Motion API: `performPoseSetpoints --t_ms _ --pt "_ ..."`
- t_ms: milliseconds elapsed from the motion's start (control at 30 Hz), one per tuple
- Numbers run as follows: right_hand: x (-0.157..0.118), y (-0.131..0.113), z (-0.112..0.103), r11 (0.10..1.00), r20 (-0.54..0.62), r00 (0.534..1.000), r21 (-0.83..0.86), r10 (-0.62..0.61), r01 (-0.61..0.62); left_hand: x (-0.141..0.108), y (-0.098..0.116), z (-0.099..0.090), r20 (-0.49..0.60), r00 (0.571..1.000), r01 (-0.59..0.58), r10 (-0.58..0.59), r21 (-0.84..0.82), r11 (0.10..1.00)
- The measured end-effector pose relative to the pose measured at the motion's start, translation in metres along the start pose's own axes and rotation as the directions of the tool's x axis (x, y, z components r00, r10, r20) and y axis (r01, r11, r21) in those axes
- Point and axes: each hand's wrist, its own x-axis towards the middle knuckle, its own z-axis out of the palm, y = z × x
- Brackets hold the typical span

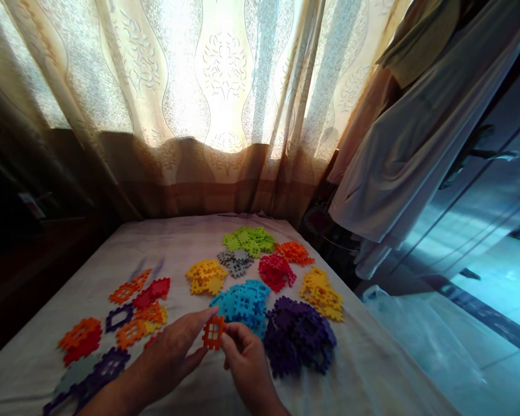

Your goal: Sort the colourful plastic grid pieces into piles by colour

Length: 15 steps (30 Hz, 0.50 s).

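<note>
Between my two hands is an upright orange square piece (pixel 214 332) with a window pattern and notched edges. My left hand (pixel 169 355) grips its left side, thumb and fingers on its edge. My right hand (pixel 247 361) pinches its right edge with curled fingers. Just behind the piece lies a light blue pile (pixel 245 303), and a dark purple pile (pixel 301 338) is right of my right hand. Left of my left hand are orange window pieces (pixel 132 332), a dark purple frame (pixel 119 318) and a red piece (pixel 151 293).
Farther back are yellow (pixel 205 276), grey (pixel 235 262), green (pixel 249 240), red (pixel 276 271) and orange (pixel 293 252) piles, with more yellow (pixel 321 293) at right. Grey (pixel 77 371) and purple pieces lie front left. Clothes (pixel 385 167) hang at right.
</note>
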Motion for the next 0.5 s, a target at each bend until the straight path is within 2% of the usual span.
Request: performPoseSetpoints --t_ms 100,167,233,300,367,433,467,500 --pt "0.001 -0.027 -0.007 0.963 0.07 0.993 -0.244 -0.097 0.111 -0.006 0.003 0.003 -0.115 0.991 -0.06 0.07 0.093 0.994" --pt "0.014 -0.047 -0.026 0.89 0.095 0.978 -0.405 -0.186 0.208 -0.009 0.004 0.007 -0.197 0.978 -0.043 0.073 0.153 0.987" --pt "0.041 -0.066 -0.061 0.829 0.051 0.963 -0.498 -0.263 0.253 -0.015 0.001 0.015 -0.294 0.954 0.005 0.056 0.205 0.979" --pt "0.076 -0.082 -0.108 0.749 -0.05 0.937 -0.617 -0.345 0.243 -0.024 -0.006 0.026 -0.384 0.922 0.056 0.044 0.244 0.968" --pt "0.112 -0.092 -0.157 0.599 -0.154 0.93 -0.796 -0.335 0.084 -0.032 -0.014 0.037 -0.435 0.9 0.087 0.04 0.267 0.96" --pt "0.14 -0.095 -0.199 0.357 -0.247 0.948 -0.919 -0.198 -0.165 -0.037 -0.02 0.046 -0.457 0.889 0.101 0.04 0.281 0.954" --pt "0.151 -0.094 -0.214 0.242 -0.279 0.953 -0.939 -0.119 -0.245 -0.039 -0.022 0.048 -0.464 0.885 0.105 0.043 0.288 0.952" --pt "0.159 -0.092 -0.226 0.185 -0.303 0.95 -0.941 -0.079 -0.285 -0.039 -0.023 0.05 -0.468 0.882 0.106 0.048 0.297 0.949"
